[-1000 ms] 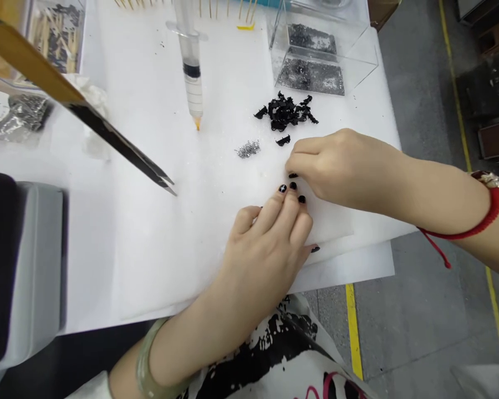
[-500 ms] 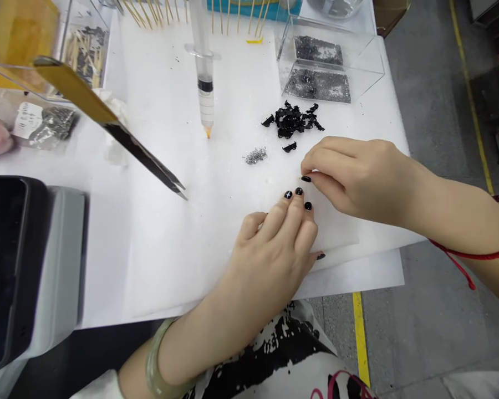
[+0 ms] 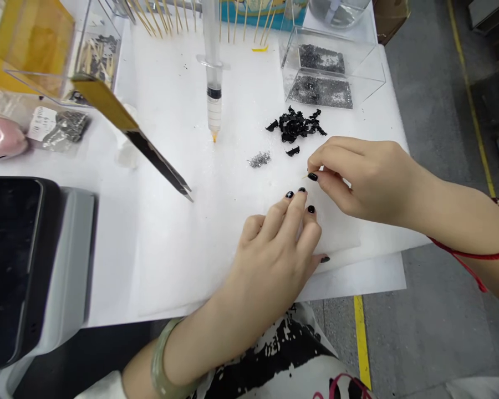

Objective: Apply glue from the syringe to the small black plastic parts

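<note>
My left hand [image 3: 276,252] lies palm down on the white foam sheet [image 3: 183,249], its fingers stretched out. Just to its right, my right hand [image 3: 363,172] has thumb and index finger pinched together. A thin yellowish sliver [image 3: 305,177] pokes out at those fingertips; its kind is too small to make out. Beyond the hands are a small heap of silvery bits [image 3: 259,159] and a pile of black curled pieces [image 3: 296,124], with one black piece [image 3: 293,151] lying apart. Tweezers [image 3: 135,136], tips toward the hands, stand apart from both.
A syringe [image 3: 214,108] with an orange tip points toward me. Clear boxes [image 3: 335,80] with dark grainy pads stand at back right, thin wooden sticks [image 3: 158,19] along the back. At left are a bagged dark material [image 3: 64,130], a pink object [image 3: 2,137] and a black-screened device [image 3: 12,266].
The view has shifted slightly, so the table items appear a little further right and lower. My right fingertips have drawn slightly away from the left ones, and the sliver shows more clearly.
</note>
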Motion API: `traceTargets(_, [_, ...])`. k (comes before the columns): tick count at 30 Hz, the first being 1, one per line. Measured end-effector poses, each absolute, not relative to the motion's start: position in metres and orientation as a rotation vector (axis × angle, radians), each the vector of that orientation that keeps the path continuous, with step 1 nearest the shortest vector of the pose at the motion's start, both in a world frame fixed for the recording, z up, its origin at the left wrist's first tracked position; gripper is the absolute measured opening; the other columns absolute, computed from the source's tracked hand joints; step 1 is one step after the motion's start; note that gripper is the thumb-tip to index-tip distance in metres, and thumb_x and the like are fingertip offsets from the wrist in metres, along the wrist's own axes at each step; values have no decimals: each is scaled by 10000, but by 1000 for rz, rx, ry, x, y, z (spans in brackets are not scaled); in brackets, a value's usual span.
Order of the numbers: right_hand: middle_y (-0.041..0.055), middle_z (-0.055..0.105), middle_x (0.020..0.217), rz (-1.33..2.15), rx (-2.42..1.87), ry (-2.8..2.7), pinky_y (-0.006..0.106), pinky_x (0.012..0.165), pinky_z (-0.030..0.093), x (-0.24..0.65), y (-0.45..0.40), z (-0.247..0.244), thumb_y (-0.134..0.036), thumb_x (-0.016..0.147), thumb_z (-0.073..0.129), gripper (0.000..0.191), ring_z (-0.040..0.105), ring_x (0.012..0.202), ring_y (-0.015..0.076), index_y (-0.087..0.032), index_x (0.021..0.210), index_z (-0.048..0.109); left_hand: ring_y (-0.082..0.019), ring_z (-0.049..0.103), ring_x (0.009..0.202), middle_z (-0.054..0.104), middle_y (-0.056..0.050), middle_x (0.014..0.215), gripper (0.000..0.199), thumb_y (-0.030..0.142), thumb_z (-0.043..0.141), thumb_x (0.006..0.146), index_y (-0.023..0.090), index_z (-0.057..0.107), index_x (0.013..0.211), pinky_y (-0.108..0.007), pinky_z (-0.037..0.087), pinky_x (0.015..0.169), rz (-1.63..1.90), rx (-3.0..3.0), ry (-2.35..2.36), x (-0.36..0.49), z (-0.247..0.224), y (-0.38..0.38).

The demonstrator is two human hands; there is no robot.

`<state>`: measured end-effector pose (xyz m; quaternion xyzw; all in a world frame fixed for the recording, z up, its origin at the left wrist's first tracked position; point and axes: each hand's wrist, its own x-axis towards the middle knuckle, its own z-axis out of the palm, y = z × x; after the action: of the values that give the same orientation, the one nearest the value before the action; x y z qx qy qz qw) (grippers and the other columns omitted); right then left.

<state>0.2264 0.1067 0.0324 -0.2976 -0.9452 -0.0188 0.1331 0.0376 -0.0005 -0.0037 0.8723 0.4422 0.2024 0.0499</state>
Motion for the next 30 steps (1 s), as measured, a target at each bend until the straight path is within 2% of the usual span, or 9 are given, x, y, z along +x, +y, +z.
traceTargets(3, [38, 655, 787, 11, -892, -2719, 278, 520, 418, 226, 107, 33, -59, 888, 454, 170, 573, 612, 135, -158, 863, 590, -321, 563, 1144, 602, -186, 1431, 398, 443, 642, 955, 111, 630, 1174, -410, 375, 766, 669, 2608, 1364, 39, -3, 1])
traceTargets(6, [32, 651, 786, 48, -951, -2689, 289, 552, 423, 228, 102, 42, -47, 865, 497, 145, 569, 616, 140, -174, 872, 568, -322, 606, 1094, 653, -188, 1362, 384, 426, 525, 1025, 85, 655, 1146, -419, 401, 749, 796, 2538, 1341, 37, -2, 4])
traceTargets(8, [30, 644, 783, 78, -1030, -2683, 298, 576, 434, 230, 91, 53, -26, 856, 513, 163, 574, 628, 148, -185, 874, 545, -321, 624, 1098, 699, -188, 1269, 290, 304, 519, 1036, 66, 677, 1081, -416, 435, 765, 905, 2474, 1306, 33, -1, 4])
traceTargets(12, [33, 603, 807, 259, -1246, -2623, 302, 570, 448, 230, 53, 69, -44, 897, 477, 158, 560, 645, 145, -200, 910, 502, -325, 642, 1026, 750, -169, 1040, 84, 89, 677, 907, 43, 697, 975, -410, 480, 788, 1068, 2490, 1233, 23, 5, -7])
traceTargets(16, [41, 591, 844, 374, -1276, -2613, 297, 557, 469, 229, 22, 65, -40, 931, 428, 177, 596, 687, 151, -209, 941, 481, -310, 641, 1030, 746, -165, 1047, 168, 48, 707, 871, 17, 697, 1035, -414, 502, 838, 1017, 2477, 1150, 17, 5, -21])
traceTargets(20, [66, 650, 945, 292, -1328, -2599, 315, 627, 515, 243, 19, 57, -80, 939, 467, 141, 662, 803, 184, -199, 995, 520, -256, 633, 1022, 735, -138, 1079, 200, 12, 674, 880, 30, 688, 1079, -389, 502, 875, 974, 2449, 1096, 13, 0, -21])
traceTargets(23, [69, 676, 898, 195, -1449, -2522, 360, 609, 505, 261, 30, 56, -112, 909, 506, 112, 658, 721, 209, -202, 954, 553, -217, 592, 934, 724, -99, 1084, 219, 46, 657, 906, 70, 679, 1122, -368, 486, 804, 925, 2480, 1114, 13, -2, -16])
traceTargets(27, [36, 681, 821, 162, -1530, -2470, 369, 572, 491, 270, 40, 57, -119, 867, 535, 106, 653, 650, 209, -209, 908, 574, -231, 494, 869, 689, -68, 1121, 428, 101, 706, 877, 131, 630, 1298, -391, 439, 756, 771, 2603, 1250, 22, -2, -15])
traceTargets(30, [32, 673, 812, 157, -1518, -2494, 374, 568, 476, 264, 42, 56, -114, 869, 512, 113, 646, 645, 208, -216, 876, 560, -239, 457, 833, 669, -71, 1103, 413, 145, 717, 876, 146, 643, 1282, -408, 422, 741, 742, 2632, 1325, 28, -2, -17])
